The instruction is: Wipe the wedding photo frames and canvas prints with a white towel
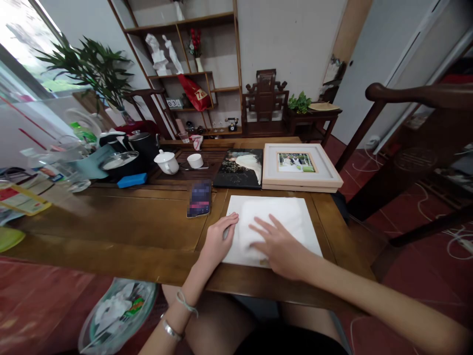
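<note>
In front of me a flat white board lies near the table's front edge. On it rests a white, soft-looking sheet or pad with rounded corners; what it is made of I cannot tell. My right hand lies over that pad with its fingers spread, slightly blurred, holding nothing. At the board's left side is my left hand, its fingers stretched and close together along the edge of the pad. A small greyish patch shows below its fingers, too unclear to name.
Behind the board are a framed photo and a dark picture panel. A phone, blue block, white lidded cup and pots stand leftward. Below left is a bin; a wooden chair stands right.
</note>
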The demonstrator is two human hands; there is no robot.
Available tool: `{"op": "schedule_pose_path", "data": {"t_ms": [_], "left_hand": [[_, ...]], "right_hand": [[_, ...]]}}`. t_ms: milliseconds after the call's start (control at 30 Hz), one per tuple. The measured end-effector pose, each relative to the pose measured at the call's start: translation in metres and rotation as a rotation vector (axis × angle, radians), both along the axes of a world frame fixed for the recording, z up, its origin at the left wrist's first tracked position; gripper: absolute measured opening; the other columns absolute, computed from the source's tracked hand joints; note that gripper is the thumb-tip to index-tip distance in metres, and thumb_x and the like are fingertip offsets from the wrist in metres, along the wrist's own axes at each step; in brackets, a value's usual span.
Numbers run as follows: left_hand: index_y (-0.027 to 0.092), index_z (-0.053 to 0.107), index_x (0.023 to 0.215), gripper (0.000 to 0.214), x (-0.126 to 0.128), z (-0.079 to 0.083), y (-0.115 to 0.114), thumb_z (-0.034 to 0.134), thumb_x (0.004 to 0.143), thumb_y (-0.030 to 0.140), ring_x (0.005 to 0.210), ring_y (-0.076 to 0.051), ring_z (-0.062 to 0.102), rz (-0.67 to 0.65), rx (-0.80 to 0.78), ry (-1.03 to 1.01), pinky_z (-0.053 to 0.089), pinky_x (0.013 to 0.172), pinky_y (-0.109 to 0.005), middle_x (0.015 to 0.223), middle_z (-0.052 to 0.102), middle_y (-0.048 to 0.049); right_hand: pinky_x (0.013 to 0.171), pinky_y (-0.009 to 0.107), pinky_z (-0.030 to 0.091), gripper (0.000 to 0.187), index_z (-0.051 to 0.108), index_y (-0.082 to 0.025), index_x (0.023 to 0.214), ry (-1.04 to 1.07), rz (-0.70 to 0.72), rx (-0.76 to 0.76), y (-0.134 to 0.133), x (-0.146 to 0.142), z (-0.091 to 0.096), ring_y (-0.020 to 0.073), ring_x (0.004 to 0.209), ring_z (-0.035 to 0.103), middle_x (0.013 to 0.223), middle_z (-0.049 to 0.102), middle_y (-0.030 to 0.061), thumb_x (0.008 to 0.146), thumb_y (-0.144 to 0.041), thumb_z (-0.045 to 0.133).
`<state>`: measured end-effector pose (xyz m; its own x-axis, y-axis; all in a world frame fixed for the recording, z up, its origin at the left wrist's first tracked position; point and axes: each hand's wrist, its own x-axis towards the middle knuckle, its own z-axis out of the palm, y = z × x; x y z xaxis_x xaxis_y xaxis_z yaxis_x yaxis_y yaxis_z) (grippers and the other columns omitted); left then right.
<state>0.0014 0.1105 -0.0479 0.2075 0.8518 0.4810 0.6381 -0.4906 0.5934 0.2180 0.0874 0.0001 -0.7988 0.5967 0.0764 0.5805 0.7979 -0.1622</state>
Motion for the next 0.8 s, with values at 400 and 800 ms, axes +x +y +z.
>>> {"op": "schedule_pose_path", "data": {"t_ms": [400,800], "left_hand": [[0.019,0.071,0.102,0.023,0.001,0.005,0.001,0.052,0.089,0.017,0.111,-0.021,0.064,0.006,-0.087,-0.081,0.05,0.1,-0.04,0.113,0.071,-0.008],[0.02,0.071,0.103,0.023,0.002,0.006,0.002,0.052,0.089,0.017,0.111,-0.021,0.065,0.024,-0.106,-0.097,0.051,0.1,-0.041,0.113,0.071,-0.0079]], "right_hand": [[0.112,0.054,0.023,0.063,0.061,-0.019,0.116,0.23,-0.089,-0.078,0.039,0.057,-0.005,0.0262,0.138,0.029,0.14,0.049,0.0131,0.059,-0.002,0.044],[0.113,0.056,0.019,0.059,0.064,-0.021,0.113,0.173,-0.077,-0.034,0.033,0.047,-0.005,0.0276,0.141,0.024,0.145,0.044,0.0086,0.06,-0.003,0.045]]}}
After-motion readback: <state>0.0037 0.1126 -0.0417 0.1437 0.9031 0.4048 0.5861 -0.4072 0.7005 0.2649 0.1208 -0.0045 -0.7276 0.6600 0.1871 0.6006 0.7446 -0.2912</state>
